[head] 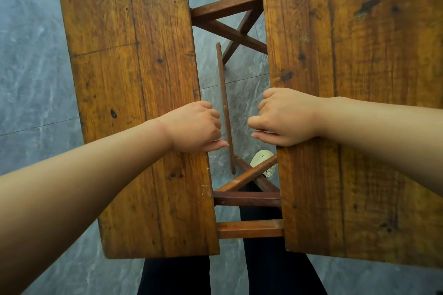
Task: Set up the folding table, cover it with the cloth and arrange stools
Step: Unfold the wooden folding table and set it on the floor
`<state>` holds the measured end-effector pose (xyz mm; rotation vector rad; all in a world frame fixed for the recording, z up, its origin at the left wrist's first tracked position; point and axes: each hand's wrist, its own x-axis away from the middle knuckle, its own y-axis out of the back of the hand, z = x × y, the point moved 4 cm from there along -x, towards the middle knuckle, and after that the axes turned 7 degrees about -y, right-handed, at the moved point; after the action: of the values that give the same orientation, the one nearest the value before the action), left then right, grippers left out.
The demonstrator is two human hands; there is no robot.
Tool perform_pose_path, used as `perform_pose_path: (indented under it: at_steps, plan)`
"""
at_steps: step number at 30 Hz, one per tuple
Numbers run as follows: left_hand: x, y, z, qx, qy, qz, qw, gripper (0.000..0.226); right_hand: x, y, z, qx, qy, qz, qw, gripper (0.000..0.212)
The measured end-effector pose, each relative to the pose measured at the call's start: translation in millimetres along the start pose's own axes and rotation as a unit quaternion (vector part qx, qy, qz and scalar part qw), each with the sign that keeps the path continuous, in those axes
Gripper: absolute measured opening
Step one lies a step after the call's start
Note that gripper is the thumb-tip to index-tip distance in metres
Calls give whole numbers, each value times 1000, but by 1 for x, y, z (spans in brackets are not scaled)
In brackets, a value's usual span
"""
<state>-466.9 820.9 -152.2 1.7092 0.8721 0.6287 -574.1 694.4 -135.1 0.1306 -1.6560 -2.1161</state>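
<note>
My left hand [197, 127]: grips the left board's [134, 79] inner edge.
My right hand [287, 117]: grips the right board's [359, 55] inner edge.

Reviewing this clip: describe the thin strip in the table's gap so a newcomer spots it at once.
Start at the left panel and the right panel of the tabletop, with grey floor showing between. In that gap, passing between the left hand and the right hand, runs the thin strip. Unlike the thick crossed braces at either end, it is slender and alone.
</note>
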Motion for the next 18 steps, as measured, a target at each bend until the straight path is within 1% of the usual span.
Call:
perform_pose_path:
  at_steps: [3,6,12,15,18]
  plan:
    - [1,-3,0,-3,1,18,1000,54,1,-1,0,-11,6,5,1000,29]
    - [1,-5,0,13,-2,32,999,56,3,-1,-2,-12,9,10,1000,35]
    - [-12,-5,5,11,6,24,1000,64,11,-1,-12,-7,0,3,1000,41]
    - [-21,-7,5,9,10,23,1000,58,17,-4,-16,1,0,-3,1000,40]
    - [-31,-7,7,6,21,41,999,56,22,-4,-22,7,0,-7,1000,39]
